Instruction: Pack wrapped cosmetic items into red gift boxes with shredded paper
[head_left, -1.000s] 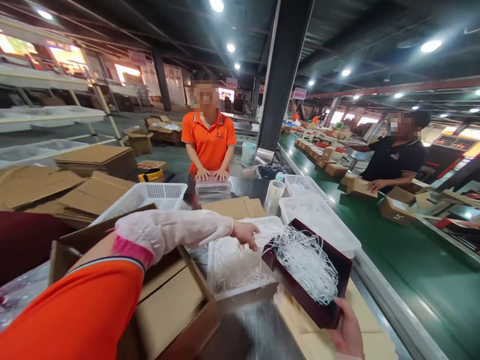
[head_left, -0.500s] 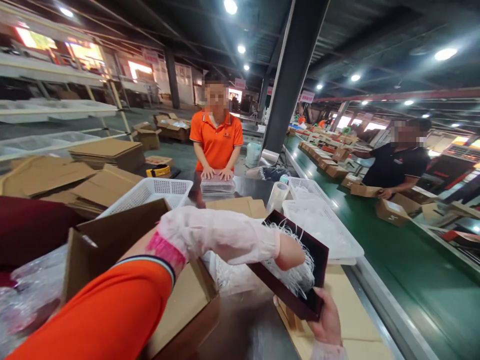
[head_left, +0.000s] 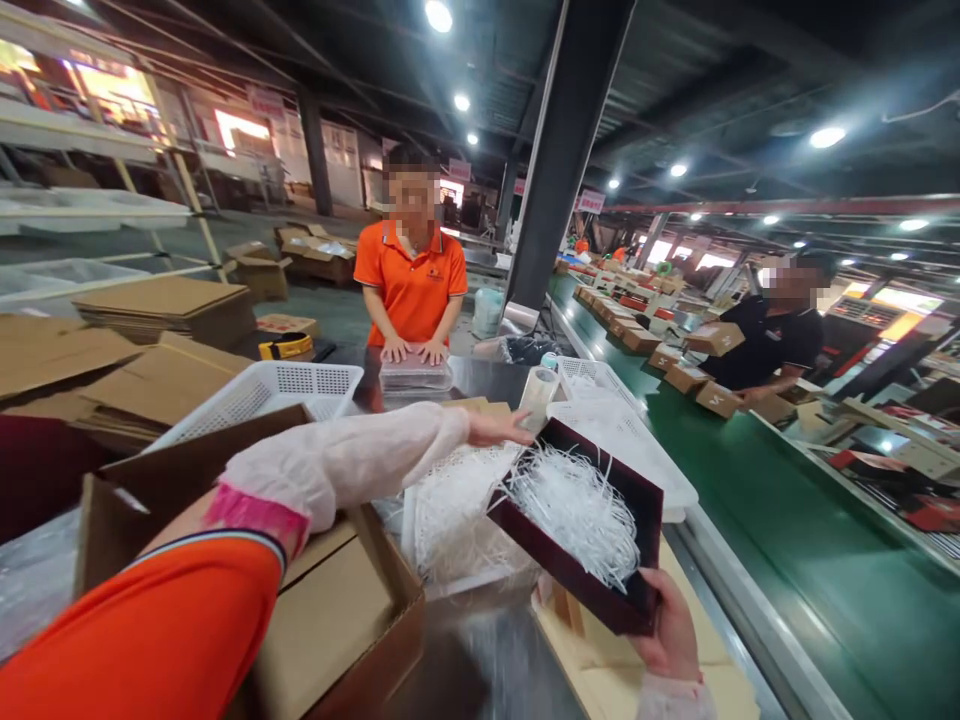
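A dark maroon gift box, open at the top and tilted, is filled with white shredded paper. My right hand grips its near right corner, the thumb over the rim. At the far left corner of the box is my left hand, fingers stretched out and reaching the rim; whether they touch it I cannot tell. Below my left forearm sits a white basket with more shredded paper. To its left stands an open cardboard carton.
Across the table, a person in orange rests both hands on stacked clear packages. White baskets and a plastic film roll stand beyond the gift box. A green conveyor runs along the right; a person in dark clothes handles cartons beside it.
My left hand has come out of the gift box and moved up and left to its far corner, uncovering the shredded paper. My right hand keeps its hold.
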